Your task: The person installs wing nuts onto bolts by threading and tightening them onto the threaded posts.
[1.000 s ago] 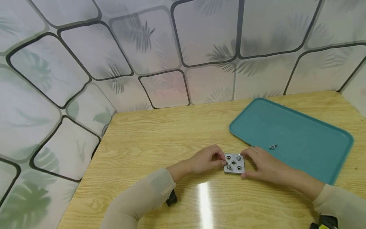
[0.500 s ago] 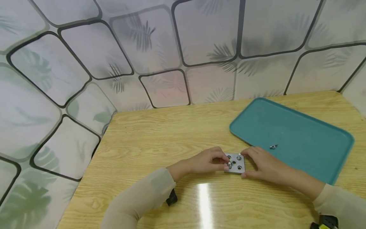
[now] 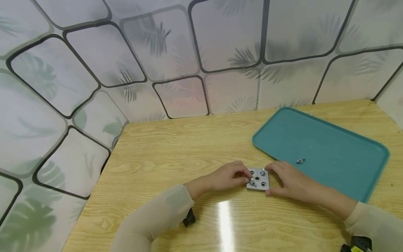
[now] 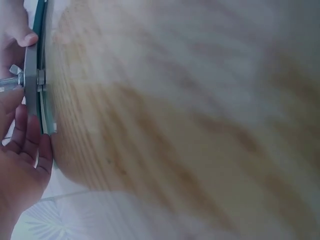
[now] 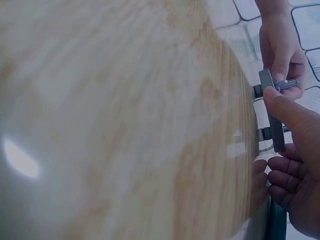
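Observation:
A square grey metal plate (image 3: 260, 186) with several round holes lies in front of me, raised on bolt heads that show beneath it in the right wrist view. Two threaded bolts point up through it, one at the far right corner (image 3: 263, 172) and one at the near left. On the near-left bolt sits a wing nut (image 4: 16, 71). My left hand (image 3: 228, 176) pinches at this wing nut with thumb and index finger, the other fingers curled below. With thumb and index finger on opposite edges, my right hand (image 3: 288, 180) grips the plate from its right side.
A teal tray (image 3: 333, 150) lies to the right, behind the right forearm. Another small metal piece, shaped like a wing nut (image 3: 300, 161), rests on it. The wooden table (image 3: 176, 150) meets a patterned wall covering (image 3: 233, 42) at the back.
My left fingertips moved in over the near-left bolt, then drew slightly back, with the wing nut's wings showing at a different angle. The right hand and plate stayed in place.

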A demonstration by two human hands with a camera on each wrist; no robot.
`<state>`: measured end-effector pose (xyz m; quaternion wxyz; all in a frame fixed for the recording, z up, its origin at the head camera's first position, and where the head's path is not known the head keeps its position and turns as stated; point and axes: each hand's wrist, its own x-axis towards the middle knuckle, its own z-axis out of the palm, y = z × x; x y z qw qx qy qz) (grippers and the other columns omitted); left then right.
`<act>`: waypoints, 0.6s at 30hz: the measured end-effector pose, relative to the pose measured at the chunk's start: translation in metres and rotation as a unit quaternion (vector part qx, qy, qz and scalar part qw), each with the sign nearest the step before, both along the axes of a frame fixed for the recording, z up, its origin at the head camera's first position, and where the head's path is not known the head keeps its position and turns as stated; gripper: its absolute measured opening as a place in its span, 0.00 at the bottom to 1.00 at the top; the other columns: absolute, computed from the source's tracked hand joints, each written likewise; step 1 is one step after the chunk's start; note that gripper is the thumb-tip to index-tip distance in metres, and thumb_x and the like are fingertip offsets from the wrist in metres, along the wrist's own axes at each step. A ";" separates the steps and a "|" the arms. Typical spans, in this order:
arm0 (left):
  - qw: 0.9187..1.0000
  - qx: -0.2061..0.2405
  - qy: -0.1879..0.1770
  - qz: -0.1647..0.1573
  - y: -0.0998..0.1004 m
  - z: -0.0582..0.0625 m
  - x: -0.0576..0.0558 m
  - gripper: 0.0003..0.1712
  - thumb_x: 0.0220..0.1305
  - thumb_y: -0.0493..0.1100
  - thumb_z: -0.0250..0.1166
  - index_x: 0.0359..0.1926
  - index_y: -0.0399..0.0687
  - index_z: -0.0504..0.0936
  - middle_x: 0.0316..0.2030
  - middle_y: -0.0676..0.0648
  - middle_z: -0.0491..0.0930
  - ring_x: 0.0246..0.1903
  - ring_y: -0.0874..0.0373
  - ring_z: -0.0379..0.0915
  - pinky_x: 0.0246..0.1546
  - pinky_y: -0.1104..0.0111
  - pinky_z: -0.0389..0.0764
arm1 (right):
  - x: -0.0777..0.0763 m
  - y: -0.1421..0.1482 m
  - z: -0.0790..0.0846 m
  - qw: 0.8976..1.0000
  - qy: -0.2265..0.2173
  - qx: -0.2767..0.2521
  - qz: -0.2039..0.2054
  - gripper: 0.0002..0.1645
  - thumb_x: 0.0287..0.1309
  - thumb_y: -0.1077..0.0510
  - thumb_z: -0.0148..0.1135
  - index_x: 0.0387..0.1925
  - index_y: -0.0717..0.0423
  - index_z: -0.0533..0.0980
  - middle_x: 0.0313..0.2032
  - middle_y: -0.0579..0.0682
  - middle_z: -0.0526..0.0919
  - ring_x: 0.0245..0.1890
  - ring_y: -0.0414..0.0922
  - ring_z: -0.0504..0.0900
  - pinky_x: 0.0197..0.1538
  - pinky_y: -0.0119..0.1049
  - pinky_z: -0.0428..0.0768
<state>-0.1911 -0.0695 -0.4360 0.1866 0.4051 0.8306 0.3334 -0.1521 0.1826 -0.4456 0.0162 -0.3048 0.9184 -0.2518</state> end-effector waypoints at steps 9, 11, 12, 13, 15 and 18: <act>0.999 0.004 -0.028 0.031 0.000 -0.002 0.001 0.06 0.64 0.46 0.63 0.39 0.50 0.81 0.38 0.56 0.75 0.40 0.70 0.68 0.45 0.80 0.71 | -0.001 0.000 -0.003 1.000 -0.007 0.006 -0.001 0.43 0.47 0.31 0.65 0.52 0.60 0.71 0.46 0.49 0.77 0.47 0.47 0.74 0.49 0.47 0.75; 0.999 0.008 -0.044 0.018 0.000 -0.001 0.001 0.08 0.64 0.46 0.63 0.42 0.49 0.82 0.39 0.55 0.74 0.41 0.70 0.68 0.45 0.79 0.71 | -0.001 0.000 -0.002 1.000 -0.009 0.006 -0.002 0.43 0.47 0.31 0.65 0.52 0.59 0.71 0.46 0.49 0.77 0.47 0.47 0.74 0.49 0.47 0.75; 0.999 0.009 -0.049 0.013 0.000 -0.001 0.001 0.10 0.63 0.46 0.64 0.43 0.49 0.82 0.39 0.55 0.74 0.41 0.70 0.68 0.46 0.79 0.71 | -0.001 0.000 -0.002 1.000 -0.009 0.005 -0.002 0.42 0.47 0.31 0.65 0.52 0.59 0.71 0.45 0.48 0.77 0.47 0.47 0.74 0.48 0.47 0.75; 0.999 0.009 -0.052 0.011 0.000 -0.001 0.001 0.11 0.62 0.46 0.65 0.44 0.49 0.81 0.39 0.55 0.74 0.40 0.70 0.68 0.45 0.79 0.71 | -0.001 0.000 -0.002 1.000 -0.009 0.005 -0.002 0.42 0.47 0.31 0.65 0.52 0.59 0.71 0.45 0.48 0.77 0.46 0.46 0.74 0.48 0.47 0.75; 0.999 0.006 -0.050 0.008 -0.001 0.000 0.002 0.14 0.59 0.46 0.68 0.45 0.49 0.81 0.38 0.55 0.73 0.40 0.70 0.67 0.45 0.80 0.71 | -0.001 0.000 -0.002 1.000 -0.009 0.003 -0.001 0.41 0.47 0.32 0.65 0.52 0.59 0.71 0.45 0.48 0.77 0.46 0.46 0.74 0.48 0.47 0.75; 0.999 -0.002 -0.032 0.000 -0.001 -0.001 0.002 0.15 0.58 0.46 0.69 0.46 0.49 0.81 0.38 0.55 0.73 0.39 0.69 0.67 0.45 0.80 0.70 | -0.001 0.000 -0.002 1.000 -0.008 0.003 0.000 0.41 0.47 0.32 0.65 0.52 0.58 0.71 0.45 0.47 0.77 0.46 0.46 0.74 0.48 0.47 0.75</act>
